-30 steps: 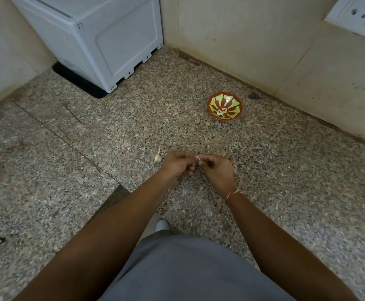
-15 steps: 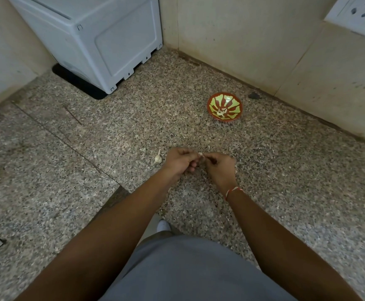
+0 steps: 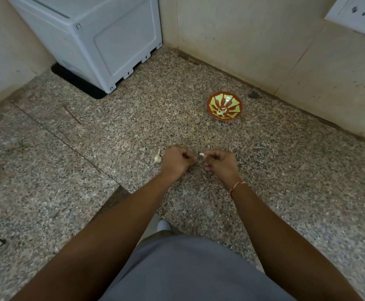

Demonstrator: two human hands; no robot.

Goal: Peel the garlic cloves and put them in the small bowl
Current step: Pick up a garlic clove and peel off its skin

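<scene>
Garlic clove [image 3: 201, 154] sits pinched at the right hand [image 3: 219, 162] fingertips, over the floor [image 3: 90, 170]. Left hand [image 3: 177, 159] is curled just beside it; whether it holds anything is unclear. Small bowl [image 3: 224, 106] lies far right; a garlic piece [image 3: 158, 157] rests left of the hands.

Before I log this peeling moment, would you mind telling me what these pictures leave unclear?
- Head view: whether the garlic clove pinched by the right hand is fully peeled; too small, fingers cover part.
- What, if anything, the left hand holds: its curled fingers hide it.
- How many peeled pieces lie in the small bowl: pale bits blend with the pattern.
- The garlic piece on the floor: the left hand partly hides it.
</scene>
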